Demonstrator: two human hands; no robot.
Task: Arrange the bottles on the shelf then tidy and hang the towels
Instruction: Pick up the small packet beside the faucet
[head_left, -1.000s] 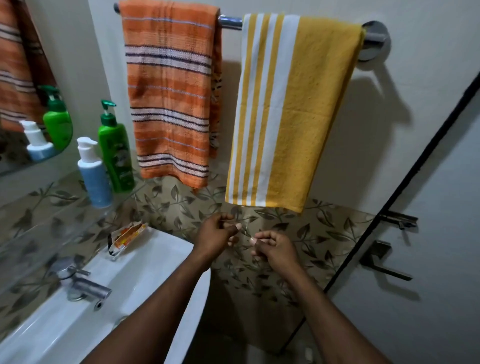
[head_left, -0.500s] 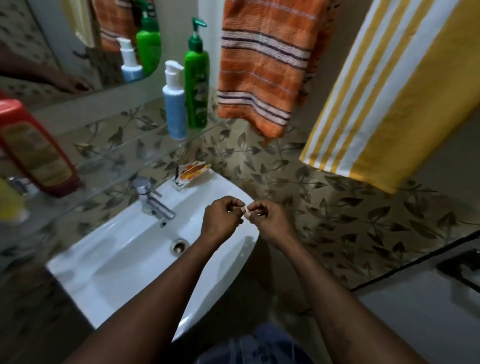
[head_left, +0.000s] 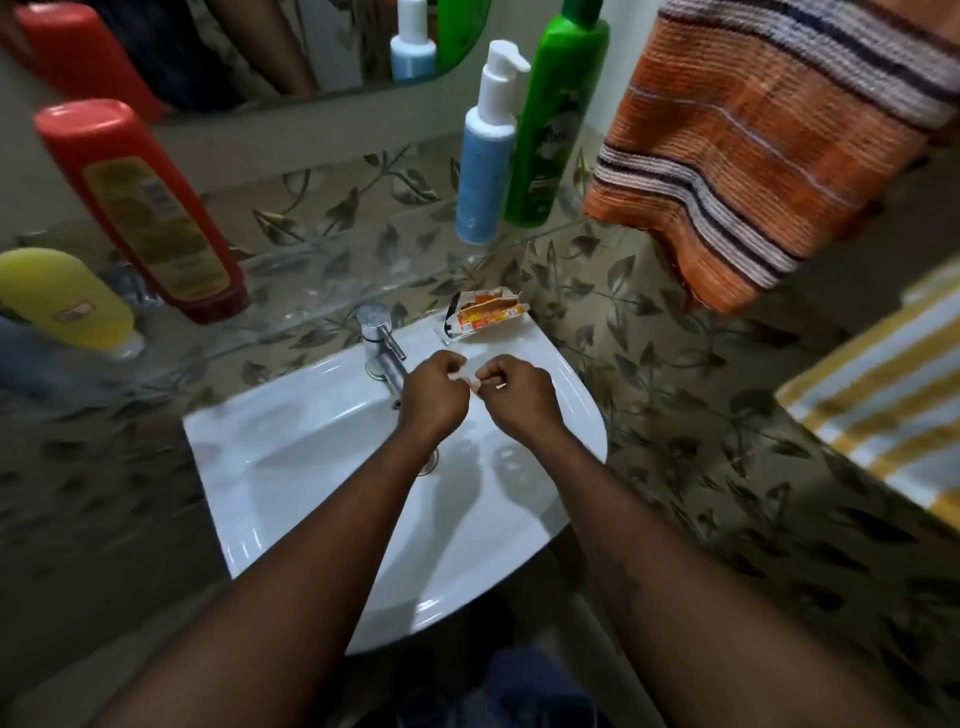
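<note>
Your 2 hands are together over the white washbasin (head_left: 576, 415), both with fingers curled and knuckles up. Your left hand (head_left: 434, 397) sits just in front of the chrome tap (head_left: 379, 335) and hides its spout. Your right hand (head_left: 522, 400) is just beside it, and the fingertips of the 2 nearly meet. A pale speck shows at that spot, but it is too small to tell whether either hand pinches anything.

The bottles stand on the glass shelf (head_left: 322, 275) above the basin, 4 of them in 2 pairs. At the left end the yellow bottle (head_left: 62, 299) rests on its pale cap, with the tall red bottle (head_left: 143, 208) just beside it. Well apart from those, at the right end, the blue pump bottle (head_left: 485, 171) with its white head stands just beside the green bottle (head_left: 558, 114).

The towels hang to your right. The orange striped towel (head_left: 753, 140) is at the upper right, its lower corner near the green bottle. The yellow and white striped towel (head_left: 883, 410) is lower, at the right edge of the view.

A crumpled orange packet (head_left: 488, 312) lies in a clear dish on the basin's back rim, right of the tap. The mirror (head_left: 223, 57) above the shelf reflects the bottle tops. Leaf-patterned tiles (head_left: 675, 374) cover the wall.
</note>
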